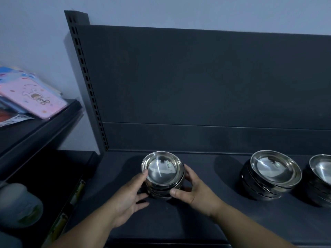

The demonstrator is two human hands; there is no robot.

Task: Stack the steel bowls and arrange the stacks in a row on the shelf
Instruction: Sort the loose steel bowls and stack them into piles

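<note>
A stack of steel bowls (163,173) stands on the dark shelf (206,212), left of centre. My left hand (129,196) grips its left side, thumb up at the top rim. My right hand (194,189) grips its right side, thumb at the lower front and fingers round the back. A second stack of steel bowls (270,175) leans a little on the shelf to the right. A third stack (320,178) is cut off by the right edge of the view.
The shelf's dark back panel (197,86) rises behind the bowls, with a slotted upright (87,83) at its left. A neighbouring shelf on the left holds pink and blue packaged items (34,95). A blurred pale container (19,204) sits lower left.
</note>
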